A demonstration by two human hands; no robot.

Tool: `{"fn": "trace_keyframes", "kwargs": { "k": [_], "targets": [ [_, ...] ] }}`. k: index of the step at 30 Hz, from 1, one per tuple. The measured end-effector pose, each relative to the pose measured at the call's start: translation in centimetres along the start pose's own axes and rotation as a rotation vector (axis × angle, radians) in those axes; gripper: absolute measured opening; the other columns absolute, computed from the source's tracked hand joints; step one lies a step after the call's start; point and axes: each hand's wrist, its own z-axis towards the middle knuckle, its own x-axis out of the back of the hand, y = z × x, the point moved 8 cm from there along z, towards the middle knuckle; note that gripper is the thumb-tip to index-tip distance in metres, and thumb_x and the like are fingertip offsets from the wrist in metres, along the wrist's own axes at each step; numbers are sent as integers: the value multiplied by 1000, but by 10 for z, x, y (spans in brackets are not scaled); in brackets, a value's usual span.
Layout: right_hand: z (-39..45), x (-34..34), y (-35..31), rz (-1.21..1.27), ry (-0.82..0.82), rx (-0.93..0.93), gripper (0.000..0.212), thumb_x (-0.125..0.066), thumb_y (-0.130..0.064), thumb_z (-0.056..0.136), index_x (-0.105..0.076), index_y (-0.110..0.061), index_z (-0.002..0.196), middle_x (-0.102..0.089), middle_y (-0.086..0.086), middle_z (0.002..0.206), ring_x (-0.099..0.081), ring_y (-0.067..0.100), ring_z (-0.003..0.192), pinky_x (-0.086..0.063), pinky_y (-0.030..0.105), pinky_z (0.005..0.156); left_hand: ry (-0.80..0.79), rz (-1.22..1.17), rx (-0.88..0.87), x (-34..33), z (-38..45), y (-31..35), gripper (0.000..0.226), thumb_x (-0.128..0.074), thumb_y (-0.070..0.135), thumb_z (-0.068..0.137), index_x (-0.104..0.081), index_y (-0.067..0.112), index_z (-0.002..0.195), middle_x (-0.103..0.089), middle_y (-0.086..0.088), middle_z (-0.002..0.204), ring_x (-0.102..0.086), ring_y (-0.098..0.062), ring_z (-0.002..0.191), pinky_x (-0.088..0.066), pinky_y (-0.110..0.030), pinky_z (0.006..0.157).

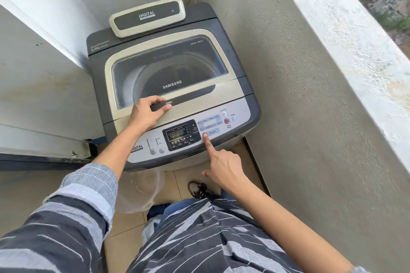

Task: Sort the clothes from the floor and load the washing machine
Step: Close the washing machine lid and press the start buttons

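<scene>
A grey and cream top-loading washing machine [224, 29] stands in the corner, its lid [199, 99] closed. Dark laundry shows dimly through the lid's window [168, 68]. My left hand [146, 113] grips the dark lid handle [177, 101] at the lid's front edge. My right hand [224, 164] points with the index finger out, the tip touching the Program button [210, 132] on the control panel [240, 108]. The other fingers are curled. The display [177, 132] is lit. Blue and white clothes [155, 217] lie on the floor below, partly hidden by my striped shirt.
A clear plastic tub [142, 190] sits on the tiled floor in front of the machine. A dark shoe [197, 188] lies beside it. A rough wall [310, 117] runs close on the right, a white door frame [44, 144] on the left. A small digital unit [147, 16] rests on the machine's back.
</scene>
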Motion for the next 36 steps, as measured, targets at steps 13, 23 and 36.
{"fn": "trace_keyframes", "kwargs": {
  "k": [13, 23, 36],
  "targets": [
    [-2, 8, -1, -22, 36, 16, 104, -59, -55, 100, 18, -27, 164, -71, 9, 102, -68, 25, 87, -45, 38, 74, -9, -4, 19, 1, -2, 2, 31, -77, 47, 90, -73, 29, 115, -71, 7, 109, -65, -18, 107, -47, -31, 91],
    [3, 8, -4, -34, 21, 8, 95, -56, -44, 103, 13, -24, 166, -71, 9, 105, -69, 26, 90, -43, 34, 68, -1, -33, 34, 1, -1, 0, 35, -78, 47, 89, -75, 29, 119, -73, 4, 121, -63, -16, 115, -48, -33, 103],
    [1, 4, 1, -1, -21, -5, 101, -58, -50, 101, 19, -32, 163, -70, 12, 106, -69, 28, 89, -42, 35, 68, 5, -13, 24, 1, -1, 1, 34, -77, 46, 90, -75, 28, 119, -73, 5, 120, -62, -14, 111, -46, -29, 98]
  ]
}}
